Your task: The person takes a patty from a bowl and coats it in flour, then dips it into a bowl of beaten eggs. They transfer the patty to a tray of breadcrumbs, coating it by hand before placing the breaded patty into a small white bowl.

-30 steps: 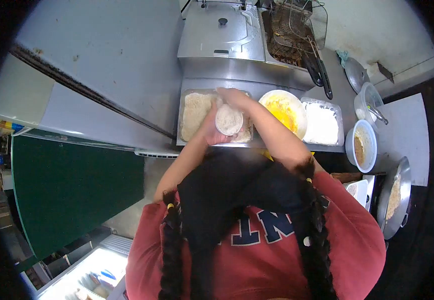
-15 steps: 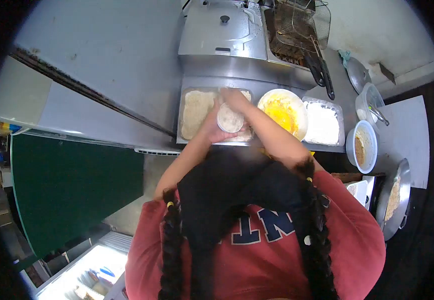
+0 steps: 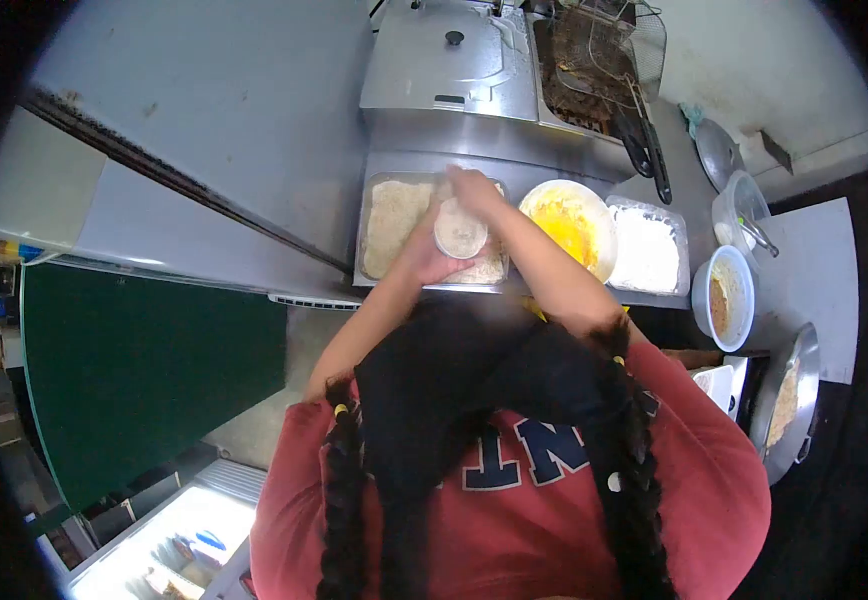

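Note:
My left hand (image 3: 432, 258) is wrapped round a small round cup (image 3: 461, 228), whose top shows a pale, crumb-like surface. At the cup's far edge is my right hand (image 3: 471, 190), its fingertips smeared and pointing left, so their grip cannot be made out. Both hands are above a metal tray (image 3: 364, 232) of pale crumbs (image 3: 394, 215). Just to the right stands a white bowl (image 3: 606, 240) with yellow, egg-like liquid (image 3: 560, 228). Beside it lies a foil tray of white powder (image 3: 644, 248).
A lidded steel fryer (image 3: 444, 60) and wire frying baskets (image 3: 619, 50) with black handles stand behind. At right are a white bowl with brown contents (image 3: 719, 305), a clear tub with a utensil (image 3: 739, 210) and a large metal pan (image 3: 804, 390). A tall grey panel (image 3: 214, 120) borders the left.
My right hand has shifted slightly away from me, up along the cup's far side. My left hand keeps the cup in nearly the same place. The camera view has moved a little.

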A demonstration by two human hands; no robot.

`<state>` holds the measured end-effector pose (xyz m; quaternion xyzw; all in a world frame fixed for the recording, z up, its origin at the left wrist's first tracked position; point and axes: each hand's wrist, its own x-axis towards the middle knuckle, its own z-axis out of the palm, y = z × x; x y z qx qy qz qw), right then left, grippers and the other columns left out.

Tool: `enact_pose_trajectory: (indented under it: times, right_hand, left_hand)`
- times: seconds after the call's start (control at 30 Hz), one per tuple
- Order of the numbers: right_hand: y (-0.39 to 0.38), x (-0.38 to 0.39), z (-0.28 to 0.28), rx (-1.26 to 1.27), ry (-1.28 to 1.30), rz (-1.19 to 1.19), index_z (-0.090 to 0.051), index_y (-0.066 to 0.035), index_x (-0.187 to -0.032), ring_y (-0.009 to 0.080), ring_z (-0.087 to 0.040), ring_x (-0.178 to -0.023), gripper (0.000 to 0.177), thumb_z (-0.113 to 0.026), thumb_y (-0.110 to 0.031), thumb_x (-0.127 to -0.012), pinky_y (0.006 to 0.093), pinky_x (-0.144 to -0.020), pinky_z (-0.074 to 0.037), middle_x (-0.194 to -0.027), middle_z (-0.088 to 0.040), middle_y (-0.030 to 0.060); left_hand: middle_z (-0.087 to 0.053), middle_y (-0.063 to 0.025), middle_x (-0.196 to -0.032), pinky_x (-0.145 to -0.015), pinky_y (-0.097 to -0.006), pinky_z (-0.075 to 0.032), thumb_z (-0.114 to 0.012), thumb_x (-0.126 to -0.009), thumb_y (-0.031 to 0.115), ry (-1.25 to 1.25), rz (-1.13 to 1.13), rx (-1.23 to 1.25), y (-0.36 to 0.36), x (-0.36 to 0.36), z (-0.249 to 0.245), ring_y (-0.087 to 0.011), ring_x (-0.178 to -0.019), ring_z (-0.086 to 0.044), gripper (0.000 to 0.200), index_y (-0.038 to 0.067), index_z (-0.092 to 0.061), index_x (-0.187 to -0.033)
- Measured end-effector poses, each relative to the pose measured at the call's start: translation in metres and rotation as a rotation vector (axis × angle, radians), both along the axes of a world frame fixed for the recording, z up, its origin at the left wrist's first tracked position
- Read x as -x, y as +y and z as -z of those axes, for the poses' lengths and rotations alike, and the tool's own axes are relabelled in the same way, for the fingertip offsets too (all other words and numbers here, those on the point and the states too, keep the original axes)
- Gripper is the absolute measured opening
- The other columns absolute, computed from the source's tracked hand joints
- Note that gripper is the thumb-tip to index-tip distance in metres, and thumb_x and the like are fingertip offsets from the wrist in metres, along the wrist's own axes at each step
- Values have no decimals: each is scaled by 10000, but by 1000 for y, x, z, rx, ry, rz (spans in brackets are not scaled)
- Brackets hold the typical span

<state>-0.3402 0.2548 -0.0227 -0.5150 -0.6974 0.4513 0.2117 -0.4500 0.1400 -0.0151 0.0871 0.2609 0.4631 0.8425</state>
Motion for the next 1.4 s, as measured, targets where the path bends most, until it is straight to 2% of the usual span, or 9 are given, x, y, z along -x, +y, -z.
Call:
enact_pose_trajectory:
  times: [0.17, 0.23, 0.43, 0.57, 0.63, 0.73, 1.0, 1.07, 1.4]
  right_hand:
    - [-5, 11, 6, -198, -131, -302, -684, 25, -962, 415, -655, -865, 520, -466, -448, -956, 453, -797, -493, -936, -681, 275]
    - [-7, 8, 8, -182, -143, -261, -663, 19, -1041, 426, -634, -938, 471, -448, -394, -968, 448, -852, -485, -1036, -660, 272]
    - [0, -3, 10, -175, -105, -191, -652, 19, -1109, 429, -642, -934, 505, -492, -432, -949, 452, -877, -494, -1098, -645, 289]
    - [-9, 1, -59, 416, -11, -228, -643, 51, -1126, 432, -597, -1111, 537, -477, -432, -959, 453, -962, -458, -1147, -629, 304]
    - [-7, 2, -36, 45, -143, -341, -639, 70, -1120, 427, -608, -1095, 551, -479, -432, -957, 447, -954, -465, -1133, -631, 309]
    - [0, 6, 34, -335, -86, -279, -641, 104, -1067, 427, -643, -995, 562, -500, -426, -944, 442, -901, -485, -1043, -647, 325]
    - [-18, 2, -56, 331, 83, -53, -662, 95, -1025, 441, -646, -942, 518, -512, -394, -939, 458, -850, -496, -975, -654, 331]
    - [2, 6, -8, -20, -95, -307, -658, 53, -1063, 435, -641, -949, 411, -486, -300, -942, 466, -850, -498, -998, -655, 305]
    - [-12, 4, -3, 4, -162, -143, -615, 4, -1196, 438, -610, -1042, 344, -458, -181, -951, 475, -933, -474, -1148, -635, 270]
  left_hand:
    - [-510, -172, -1389, -930, -576, -511, -255, -896, 781, -650, 411, -305, 15, 14, 28, -382, -1225, -547, 871, 110, -409, -1430]
    - [-554, -149, -1339, -898, -561, -538, -257, -890, 787, -31, 95, 22, 1, 10, -21, -360, -1159, -602, 873, 108, -428, -1411]
    - [-567, -127, -1334, -943, -585, -500, -232, -873, 812, 116, 69, -126, 2, 2, 8, -347, -1153, -611, 894, 123, -440, -1404]
    - [-563, -124, -1343, -919, -586, -513, -252, -889, 793, 52, 138, -51, 13, 15, 9, -345, -1147, -614, 853, 139, -444, -1403]
    - [-567, -114, -1343, -923, -580, -508, -261, -886, 798, -582, 568, -439, 30, 25, 38, -345, -1179, -597, 850, 149, -456, -1399]
    - [-602, -133, -1295, -795, -506, -580, -243, -874, 816, 45, 20, 108, -6, 4, -62, -353, -1103, -643, 882, 138, -469, -1391]
    - [-654, -174, -1185, -478, -360, -580, -220, -871, 817, -28, 126, -25, 11, 10, 6, -371, -870, -712, 903, 118, -474, -1383]
    - [-654, -173, -1184, -475, -362, -580, -228, -869, 816, -28, 204, -61, 15, 18, 13, -373, -868, -712, 903, 116, -473, -1384]
    - [-575, -124, -1329, -930, -555, -507, -263, -854, 830, 80, 63, -38, 1, 3, -4, -318, -1229, -565, 876, 164, -491, -1377]
